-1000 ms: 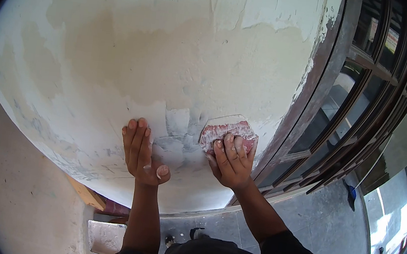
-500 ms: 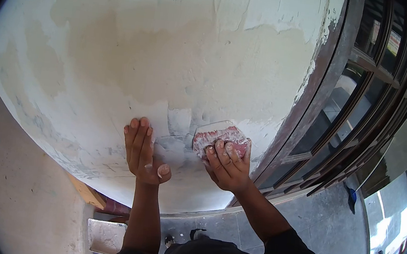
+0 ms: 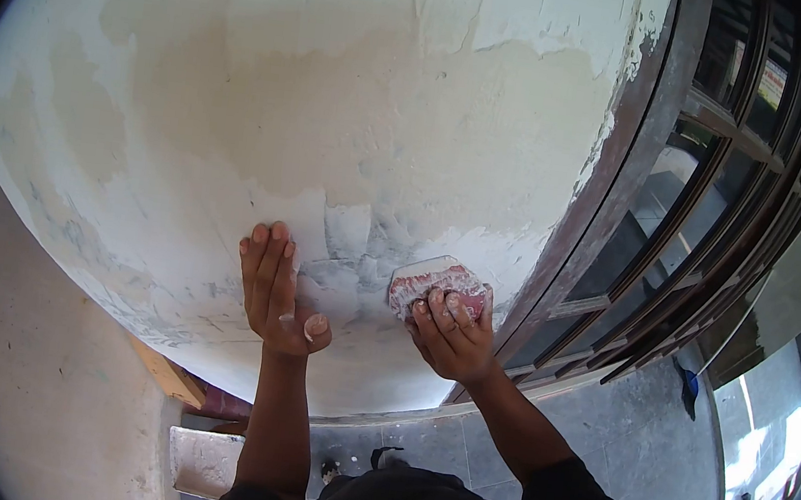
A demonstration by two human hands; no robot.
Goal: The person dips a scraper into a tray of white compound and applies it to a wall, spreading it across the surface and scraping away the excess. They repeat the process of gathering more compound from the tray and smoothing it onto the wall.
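Observation:
My right hand [image 3: 453, 337] grips a red block-like tool [image 3: 438, 289] smeared with white paste, its pale flat edge against the wall [image 3: 335, 134]. The fingers wrap over the tool's lower right side. To the left, my left hand [image 3: 273, 285] rests on the wall with fingers stretched upward and the thumb out to the side, holding nothing; white paste sits on the thumb. Between and above the hands the wall shows grey, streaky patches in white coating, with beige areas higher up.
A brown wooden frame with glass panes [image 3: 661, 220] borders the wall on the right. Below left is a pale tray [image 3: 203, 463] with whitish residue, near a wooden piece [image 3: 171, 374]. Grey floor tiles [image 3: 585, 449] and a blue-and-black object [image 3: 689, 390] lie at the lower right.
The tool and my right hand have moved slightly down and right along the wall, uncovering more of the grey patch. My left hand appears a little higher and further left.

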